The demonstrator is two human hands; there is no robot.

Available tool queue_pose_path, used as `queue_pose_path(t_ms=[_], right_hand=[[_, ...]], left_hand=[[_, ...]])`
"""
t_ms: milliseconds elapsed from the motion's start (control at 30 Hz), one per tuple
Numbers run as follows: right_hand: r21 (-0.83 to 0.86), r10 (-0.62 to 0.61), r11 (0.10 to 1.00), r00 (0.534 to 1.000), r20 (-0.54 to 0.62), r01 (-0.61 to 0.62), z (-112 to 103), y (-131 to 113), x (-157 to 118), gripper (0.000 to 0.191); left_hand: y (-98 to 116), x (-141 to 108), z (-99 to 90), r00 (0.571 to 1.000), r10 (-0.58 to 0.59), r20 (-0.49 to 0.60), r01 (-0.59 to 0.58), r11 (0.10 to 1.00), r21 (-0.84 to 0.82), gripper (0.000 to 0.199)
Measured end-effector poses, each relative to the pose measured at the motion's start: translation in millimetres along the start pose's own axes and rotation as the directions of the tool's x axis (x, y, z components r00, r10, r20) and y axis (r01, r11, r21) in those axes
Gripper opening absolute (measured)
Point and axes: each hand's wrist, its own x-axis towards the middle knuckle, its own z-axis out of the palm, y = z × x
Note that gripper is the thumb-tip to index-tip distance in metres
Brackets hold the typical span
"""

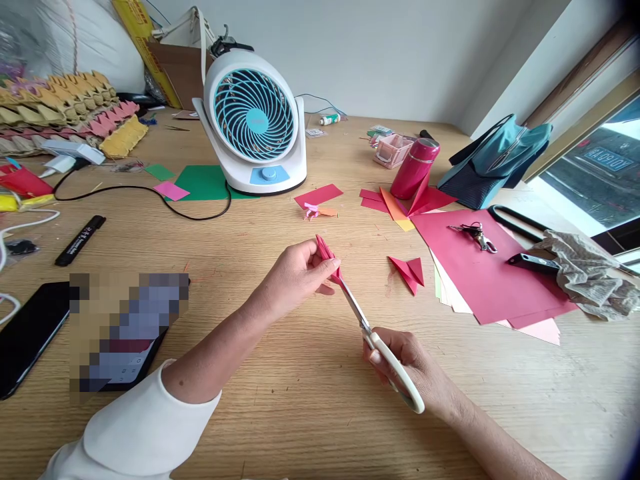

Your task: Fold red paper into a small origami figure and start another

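Head camera: fingers [327, 268] of the left hand [295, 268] pinch folded red paper [324, 247], its long axis slanting down-right toward scissors [367, 327] gripped in the right hand [414, 363].

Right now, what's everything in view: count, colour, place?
Folded paper: one, red, centre
Scissors: one, white handles, centre
Folded piece: one, red, centre right
Fan: one, white and blue, back
Sheets: several, mostly red, right
Keys: one bunch, silver, right
Flask: one, red, back right
Basket: one, pink, back right
Bag: one, teal, far right
Marker: one, black, left
Phones: two, black, lower left
Egg trays: several, yellow, pink, back left
Table: one, brown, underneath
Scraps: several, mixed, scattered
Left hand: one, bare, holding Folded paper
Right hand: one, bare, holding Scissors
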Motion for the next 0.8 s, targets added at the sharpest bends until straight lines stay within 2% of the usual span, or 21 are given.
queue_pose_path(t_ms=[300,800], right_hand=[[0.012,0.014,1.0,1.0,-0.026,-0.013,1.3,2.1,-0.2,0.053],[0.076,0.023,0.997,0.999,-0.028,-0.021,2.1,-1.3,2.8,0.055]], left_hand=[[2.5,-1.4,0.3,0.999,-0.029,0.023,0.031,0.996,-0.088,0.019],[0.1,-5.1,4.1,0.996,-0.052,0.066,0.054,0.998,-0.032,0.024]])
